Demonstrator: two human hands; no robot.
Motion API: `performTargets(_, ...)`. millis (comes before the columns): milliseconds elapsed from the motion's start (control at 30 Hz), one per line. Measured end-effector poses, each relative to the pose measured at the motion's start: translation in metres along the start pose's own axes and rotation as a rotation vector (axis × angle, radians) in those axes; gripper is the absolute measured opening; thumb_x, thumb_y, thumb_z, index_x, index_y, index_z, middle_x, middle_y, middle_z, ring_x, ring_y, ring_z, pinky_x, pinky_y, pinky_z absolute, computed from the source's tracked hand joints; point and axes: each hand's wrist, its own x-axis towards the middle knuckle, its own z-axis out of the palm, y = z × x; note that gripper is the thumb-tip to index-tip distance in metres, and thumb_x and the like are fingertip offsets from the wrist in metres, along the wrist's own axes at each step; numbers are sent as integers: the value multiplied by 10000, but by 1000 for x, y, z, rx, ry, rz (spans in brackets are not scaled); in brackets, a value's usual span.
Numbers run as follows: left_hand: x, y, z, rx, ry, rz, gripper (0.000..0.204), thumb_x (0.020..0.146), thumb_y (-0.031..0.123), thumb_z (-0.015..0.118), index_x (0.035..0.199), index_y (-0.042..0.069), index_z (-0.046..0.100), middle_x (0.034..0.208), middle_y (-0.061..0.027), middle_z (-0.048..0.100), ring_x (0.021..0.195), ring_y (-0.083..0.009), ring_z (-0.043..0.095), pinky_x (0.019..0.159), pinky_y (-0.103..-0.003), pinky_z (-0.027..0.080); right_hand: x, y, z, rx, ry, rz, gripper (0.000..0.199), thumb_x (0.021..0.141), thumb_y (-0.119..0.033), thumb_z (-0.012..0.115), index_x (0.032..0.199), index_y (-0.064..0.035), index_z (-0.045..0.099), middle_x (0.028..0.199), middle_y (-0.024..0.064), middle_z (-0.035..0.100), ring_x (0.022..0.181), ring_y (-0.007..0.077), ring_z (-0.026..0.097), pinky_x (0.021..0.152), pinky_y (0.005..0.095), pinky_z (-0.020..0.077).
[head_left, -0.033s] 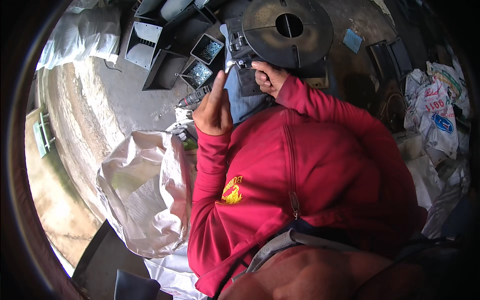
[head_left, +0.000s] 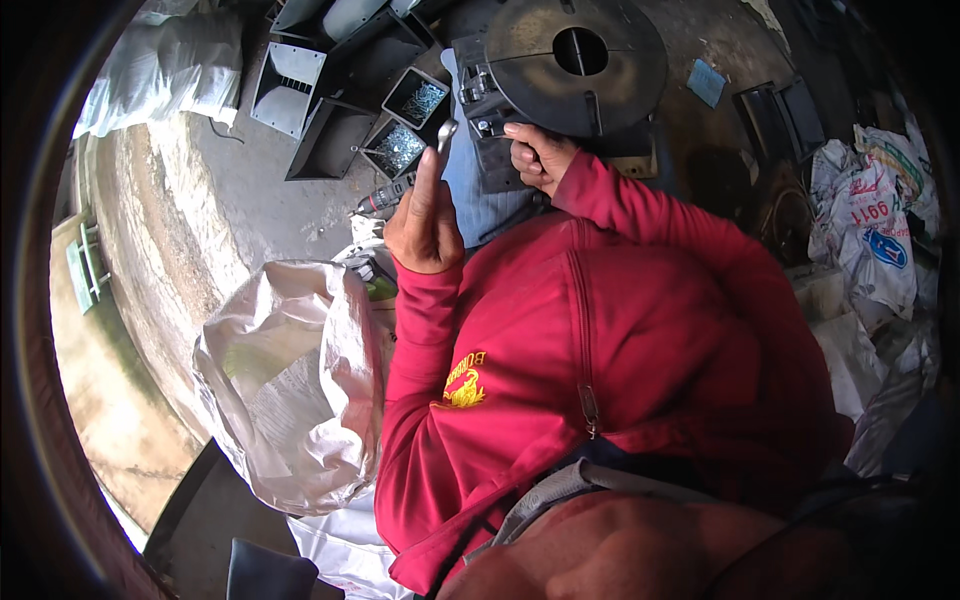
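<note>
My left hand [head_left: 425, 228] is closed round a wrench, its index finger stretched up along the tool. The shiny ring-shaped end of the wrench [head_left: 447, 131] stands just left of a small bolt [head_left: 484, 127], apart from it. That bolt sits on a dark metal block [head_left: 496, 165] beside a large round black disc [head_left: 630, 60] with a hole in its middle. My right hand [head_left: 541, 158] is curled next to the bolt, thumb and index finger pinched at a small dark part I cannot make out. The palm side is hidden.
Two dark bins of bolts [head_left: 399, 146] stand left of the block, near empty-looking dark housings [head_left: 330, 140]. A power drill [head_left: 380, 200] lies by my left wrist. A large white sack [head_left: 225, 380] stands open at my left; plastic bags [head_left: 865, 225] lie at the right.
The wrench's ring end has moved a little left, away from the bolt, with a slight turn of my left hand. My right hand stays in place.
</note>
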Motion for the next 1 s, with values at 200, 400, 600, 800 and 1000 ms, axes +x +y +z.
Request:
performTargets(200, -3, -13, 1, -11, -134, -32, 462, 881, -22, 600, 1326, 101, 584, 835, -118, 700, 531, -191, 584, 562, -258, 484, 7, -6, -7, 16, -76, 26, 241, 923, -285, 628, 812, -138, 473, 613, -58, 410, 461, 23, 323, 399, 192, 256)
performTargets(400, 16, -6, 10, -66, -41, -33, 277, 854, -10, 641, 1126, 30, 673, 862, -138, 717, 627, -161, 677, 591, -256, 511, 6, -2, -2, 13, -41, -59, 224, 918, -275, 641, 832, -133, 492, 612, -50, 422, 466, 25, 339, 380, 179, 237)
performTargets(600, 16, -34, 41, -39, -73, -107, 300, 816, 50, 747, 1108, 35, 677, 897, -107, 730, 795, -133, 700, 730, -244, 523, 2, -2, 0, 32, -38, -28, 197, 916, -259, 647, 863, -144, 496, 602, -53, 415, 465, 25, 357, 377, 177, 245)
performTargets(800, 13, -43, 60, -246, 14, -162, 251, 832, 24, 733, 1074, 44, 670, 936, -57, 725, 803, -74, 652, 735, -230, 508, 3, -4, 1, 52, -14, -20, 181, 911, -248, 660, 871, -163, 505, 592, -59, 418, 454, 24, 356, 376, 181, 244)
performTargets(1000, 6, -46, 67, -229, 5, -158, 249, 866, 12, 684, 1100, 36, 602, 842, -28, 689, 740, -61, 621, 697, -216, 495, 8, -1, -1, 62, -21, -28, 183, 911, -244, 666, 840, -166, 516, 578, -66, 421, 443, 23, 362, 373, 180, 237)
